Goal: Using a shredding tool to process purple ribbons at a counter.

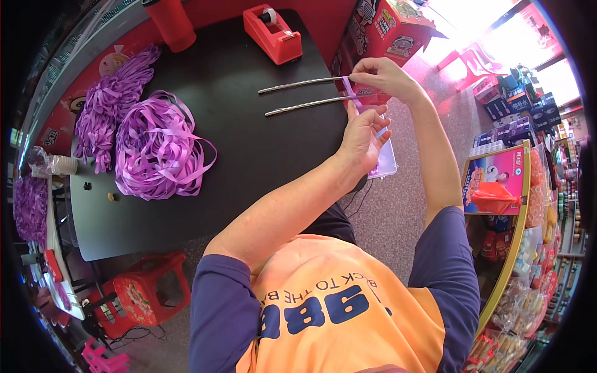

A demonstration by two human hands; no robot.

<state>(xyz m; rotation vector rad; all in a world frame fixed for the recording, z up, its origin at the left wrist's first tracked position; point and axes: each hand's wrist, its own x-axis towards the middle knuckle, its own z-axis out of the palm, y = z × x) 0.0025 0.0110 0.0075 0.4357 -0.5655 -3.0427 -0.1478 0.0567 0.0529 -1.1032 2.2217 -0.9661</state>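
Observation:
Two twisted metal rods, an upper rod [298, 84] and a lower rod [305, 107], jut leftward side by side over the table's right end. A narrow purple ribbon [349, 87] spans from one rod to the other. At the upper rod's right end, my right hand [387, 79] pinches the ribbon between thumb and fingers. My left hand [362, 138] sits just below, its index finger against the ribbon by the lower rod. More ribbon passes through its curled fingers. What lies between the two hands is partly hidden.
On the black table [236, 168] lie a loose heap of purple ribbon [158, 146] and a purple ribbon bundle [115, 93]. A red tape dispenser [273, 36] and a red cylindrical container [171, 25] stand at its far side. A red stool [140, 295] is lower left; stocked shelves line the right.

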